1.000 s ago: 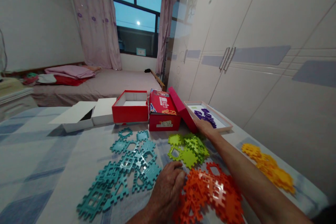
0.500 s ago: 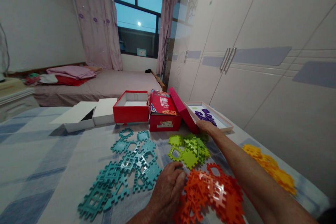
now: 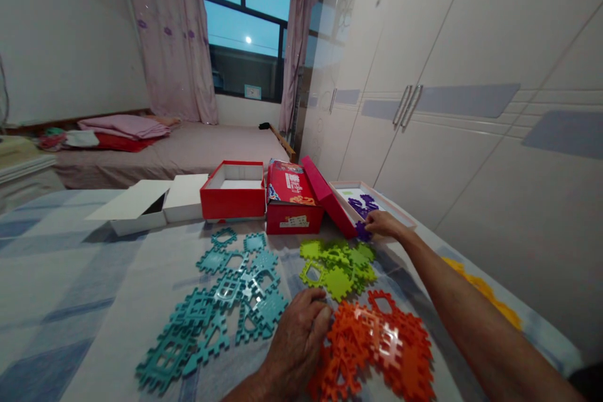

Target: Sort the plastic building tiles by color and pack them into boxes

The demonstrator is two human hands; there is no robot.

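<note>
My right hand [image 3: 384, 224] reaches to the near edge of a shallow white tray [image 3: 398, 217], its fingers pinching a purple interlocking plastic piece [image 3: 362, 230]. More purple pieces [image 3: 362, 205] lie inside that tray. Closer to me, my left hand [image 3: 301, 330] rests on the cloth with fingers curled in and thumb against them. It lies between the teal pieces [image 3: 228, 289] and a heap of orange pieces [image 3: 377, 345]; nothing shows in it. Lime green pieces [image 3: 339, 270] form a pile just beyond it.
A red printed box [image 3: 294, 201] has a red lid [image 3: 330, 198] leaning on its right side. Left of it stand an open red box [image 3: 233, 198] and white boxes [image 3: 186, 198]. Yellow pieces [image 3: 490, 295] lie beyond my right forearm, near the wardrobe [image 3: 471, 188].
My right hand has moved slightly up and right, and a purple piece now shows in its fingers. My left hand has stayed nearly still. The view has shifted a little.
</note>
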